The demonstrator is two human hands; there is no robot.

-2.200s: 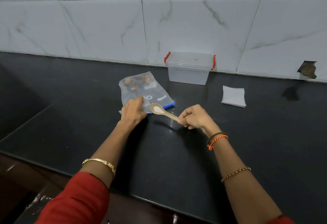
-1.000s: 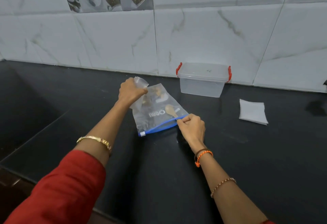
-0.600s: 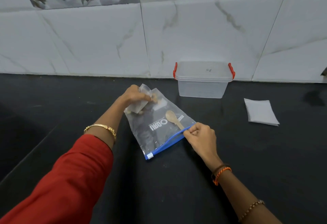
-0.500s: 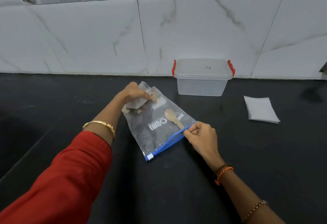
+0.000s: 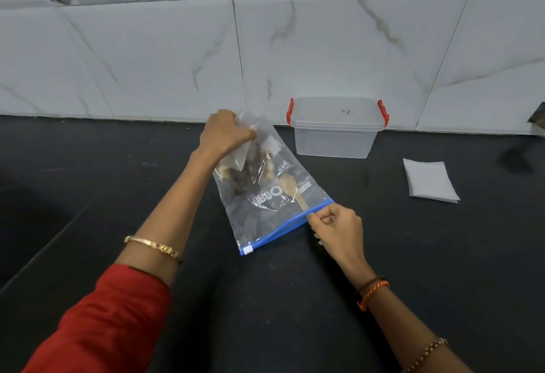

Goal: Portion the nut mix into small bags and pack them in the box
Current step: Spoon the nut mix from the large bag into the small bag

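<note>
- Head view: the right hand (image 5: 339,231) pinches the handle of a wooden spoon (image 5: 292,188) at the blue zip edge of the clear zip bag (image 5: 277,213); the spoon's bowl lies inside the bag.
- The bag slopes up from the black counter (image 5: 295,313), nut mix (image 5: 247,172) gathered in its raised far end.
- The left hand (image 5: 222,134) grips that bunched far end.
- Farther right lies a stack of small white bags (image 5: 429,181).
- By the wall stands the lidded clear box (image 5: 336,131), red latches on both ends.

I'm reaching both arms forward, left hand (image 5: 224,134) clenching high, right hand (image 5: 336,226) pinching lower, fingers curled.
</note>
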